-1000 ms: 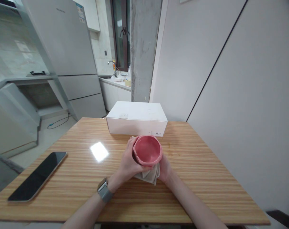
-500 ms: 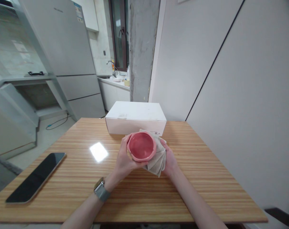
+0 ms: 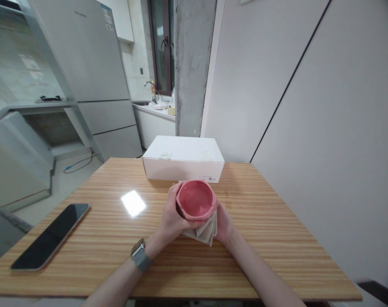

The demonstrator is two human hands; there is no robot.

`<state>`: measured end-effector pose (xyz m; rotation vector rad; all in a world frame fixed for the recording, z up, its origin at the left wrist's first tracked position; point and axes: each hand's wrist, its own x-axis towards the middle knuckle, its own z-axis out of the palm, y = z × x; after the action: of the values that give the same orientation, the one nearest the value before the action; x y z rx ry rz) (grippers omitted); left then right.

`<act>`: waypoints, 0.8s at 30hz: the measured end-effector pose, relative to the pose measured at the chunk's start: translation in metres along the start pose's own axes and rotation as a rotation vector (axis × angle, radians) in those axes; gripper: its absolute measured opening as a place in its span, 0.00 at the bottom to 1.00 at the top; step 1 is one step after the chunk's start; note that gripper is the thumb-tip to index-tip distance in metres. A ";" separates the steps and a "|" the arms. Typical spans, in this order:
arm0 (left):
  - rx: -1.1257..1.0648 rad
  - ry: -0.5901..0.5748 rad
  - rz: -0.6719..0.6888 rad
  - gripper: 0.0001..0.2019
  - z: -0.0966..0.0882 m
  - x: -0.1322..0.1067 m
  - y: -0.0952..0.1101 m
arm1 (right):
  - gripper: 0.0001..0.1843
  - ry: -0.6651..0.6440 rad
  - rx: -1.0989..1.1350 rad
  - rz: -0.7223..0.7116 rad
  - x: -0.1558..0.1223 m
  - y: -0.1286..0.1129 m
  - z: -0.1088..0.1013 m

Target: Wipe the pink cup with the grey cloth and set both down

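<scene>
A pink bowl (image 3: 196, 200) with a faceted rim is held above the table, its opening tilted toward me. My left hand (image 3: 172, 215) grips it from the left, thumb along the near side below the rim. Behind and under the bowl, my right hand (image 3: 225, 222) holds a folded beige cloth (image 3: 206, 230) against its outside. The bowl and cloth hide most of the right fingers. Much of the cloth is also out of sight behind the bowl.
A white box (image 3: 183, 168) stands at the table's far edge, just beyond the bowl. On the left lies a dark-screened phone or tablet (image 3: 51, 238). The wood-grain table (image 3: 283, 251) runs close to a white wall (image 3: 337, 149) on the right.
The bowl has moved slightly right and toward me. My right hand and the cloth have slid farther behind and under it, so less cloth shows on the right.
</scene>
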<state>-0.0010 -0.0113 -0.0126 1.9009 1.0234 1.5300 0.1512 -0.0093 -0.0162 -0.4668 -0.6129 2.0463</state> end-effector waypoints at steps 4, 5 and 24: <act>-0.023 0.086 -0.063 0.51 0.000 0.002 -0.006 | 0.23 0.125 0.016 -0.144 0.003 -0.002 0.002; -0.031 0.082 -0.083 0.50 0.001 0.002 -0.007 | 0.22 0.162 0.023 -0.217 0.004 -0.004 0.003; -0.327 0.131 -0.321 0.46 0.010 0.009 -0.008 | 0.24 0.152 0.101 -0.067 -0.008 0.003 0.010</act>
<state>0.0069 0.0013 -0.0163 1.3594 1.0050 1.5362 0.1484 -0.0199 -0.0092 -0.5293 -0.4262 1.9477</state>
